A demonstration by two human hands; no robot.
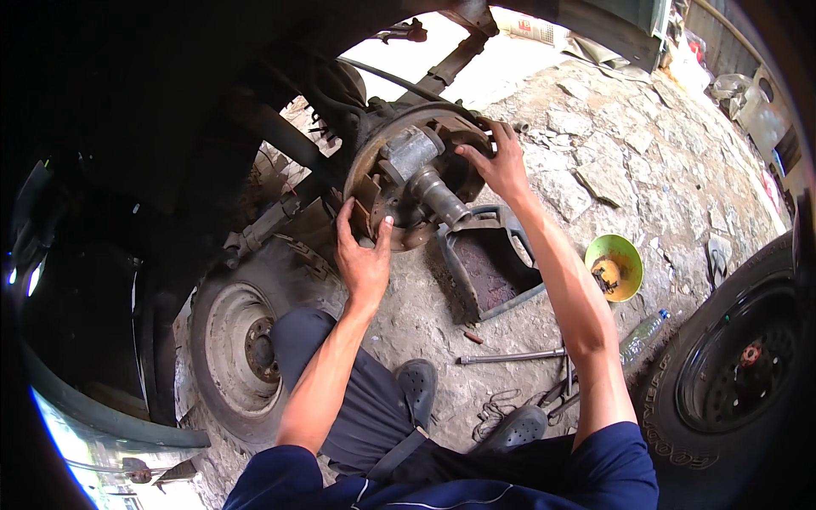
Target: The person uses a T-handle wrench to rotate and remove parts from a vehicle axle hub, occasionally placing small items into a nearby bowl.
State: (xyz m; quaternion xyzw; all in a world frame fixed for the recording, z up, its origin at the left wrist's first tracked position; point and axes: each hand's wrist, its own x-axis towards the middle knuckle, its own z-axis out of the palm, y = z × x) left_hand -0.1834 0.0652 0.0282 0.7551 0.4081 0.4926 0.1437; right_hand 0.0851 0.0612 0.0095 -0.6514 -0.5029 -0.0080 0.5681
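A rusty round brake assembly (405, 223) hangs on the vehicle's axle, with a grey metal block (406, 151) and a shiny spindle (442, 197) jutting from its middle. My left hand (361, 259) grips a curved rusty brake shoe (364, 204) at the lower left, thumb on its face and fingers round its outer side. My right hand (501, 166) grips the upper right part of the assembly, thumb inward and fingertips at the rim; exactly which piece those fingertips hold is hard to make out.
Beneath lies a dark plastic tray (493, 280), beside a green bowl (623, 263), a wheel wrench (510, 355) and a plastic bottle (637, 344). Wheels lie or lean at left (221, 340) and right (697, 365). The vehicle's dark body (127, 127) overhangs the upper left; stone paving (595, 144) spreads right.
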